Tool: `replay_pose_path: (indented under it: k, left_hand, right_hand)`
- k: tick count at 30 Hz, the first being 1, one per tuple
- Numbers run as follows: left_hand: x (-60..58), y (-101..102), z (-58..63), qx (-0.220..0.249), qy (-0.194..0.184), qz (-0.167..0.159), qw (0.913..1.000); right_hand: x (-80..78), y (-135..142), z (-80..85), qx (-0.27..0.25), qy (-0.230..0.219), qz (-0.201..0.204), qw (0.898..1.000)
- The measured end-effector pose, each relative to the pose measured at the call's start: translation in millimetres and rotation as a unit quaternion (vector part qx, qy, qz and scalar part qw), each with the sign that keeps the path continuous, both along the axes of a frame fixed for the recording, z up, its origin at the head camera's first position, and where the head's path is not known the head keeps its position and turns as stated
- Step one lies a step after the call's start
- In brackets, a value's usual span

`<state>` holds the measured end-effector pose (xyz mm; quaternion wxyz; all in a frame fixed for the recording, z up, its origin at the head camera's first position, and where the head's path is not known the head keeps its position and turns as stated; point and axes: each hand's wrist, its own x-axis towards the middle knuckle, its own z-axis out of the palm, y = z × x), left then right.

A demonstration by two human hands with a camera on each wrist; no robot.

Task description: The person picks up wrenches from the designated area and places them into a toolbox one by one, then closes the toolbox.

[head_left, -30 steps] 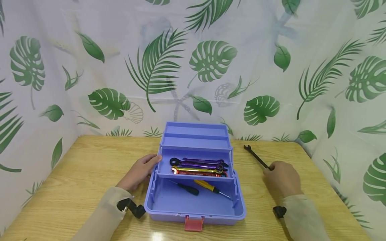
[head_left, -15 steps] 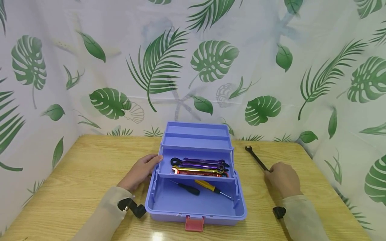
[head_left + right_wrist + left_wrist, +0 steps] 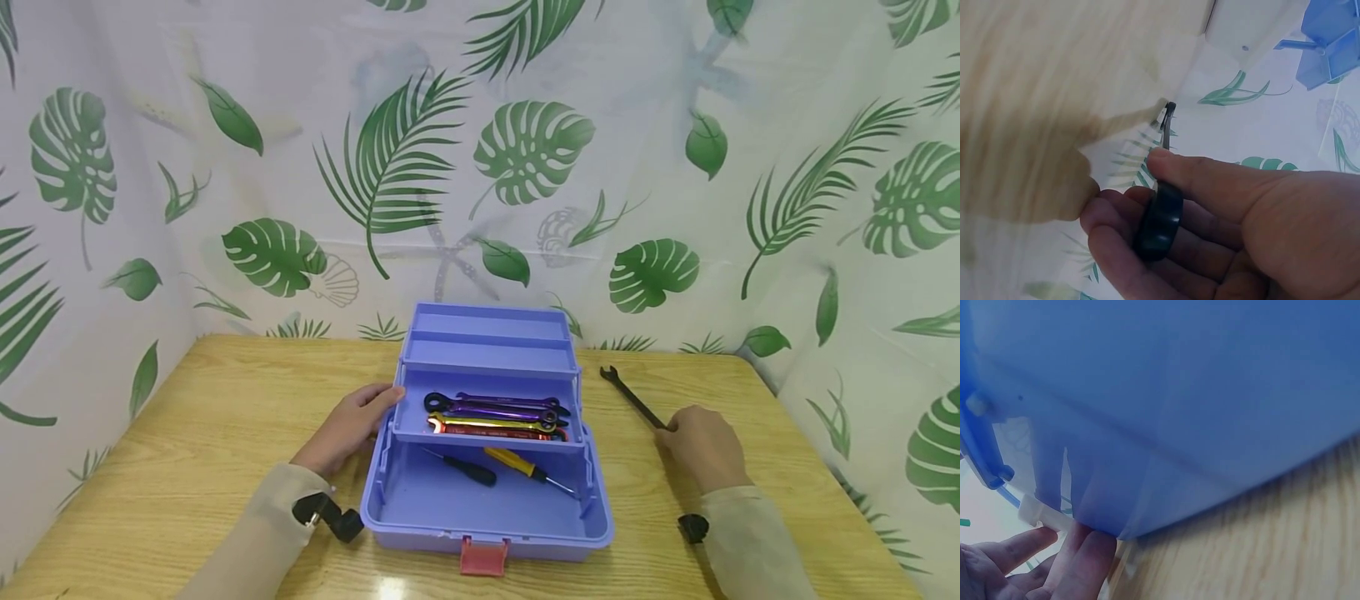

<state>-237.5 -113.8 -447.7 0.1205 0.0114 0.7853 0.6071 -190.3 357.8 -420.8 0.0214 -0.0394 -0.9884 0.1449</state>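
Observation:
A purple-blue toolbox point(image 3: 487, 546) stands with its lid raised and its tray lifted. My left hand point(image 3: 352, 429) grips its left side, thumb at the tray's edge; up close, fingertips point(image 3: 1088, 562) meet the plastic wall point(image 3: 1210, 394) by a white hinge pin point(image 3: 1038, 512). To the right of the box, my right hand point(image 3: 701, 442) holds a black wrench point(image 3: 633, 396), its open jaw end pointing away. In the right wrist view the thumb and curled fingers surround the wrench's thick near end point(image 3: 1160, 222), and its far end point(image 3: 1169, 109) sticks out past the thumb.
Several coloured wrenches point(image 3: 495, 415) lie in the tray. A dark-handled screwdriver point(image 3: 468, 471) and a yellow-handled screwdriver point(image 3: 517, 462) lie in the bottom compartment. A red latch point(image 3: 482, 557) hangs at the front. A leaf-patterned curtain point(image 3: 487, 167) encloses the wooden table point(image 3: 247, 400).
The wrench's far end has swung slightly left as my right hand turned a little. The left hand and the toolbox keep their places.

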Motion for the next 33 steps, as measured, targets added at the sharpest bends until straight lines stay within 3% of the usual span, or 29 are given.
replay_pose_path:
  k: [16,33]
  left_hand:
    - [0.6,-2.2,-1.5,-0.001,-0.002,0.004,1.0000]
    - [-1.2,0.0,-2.6,0.000,-0.004,0.005,1.0000]
  right_hand:
    - [-3.4,-1.6,0.8,0.014,-0.009,0.010,1.000]
    - [-6.4,-1.7,-3.6,-0.005,0.038,0.024,0.999]
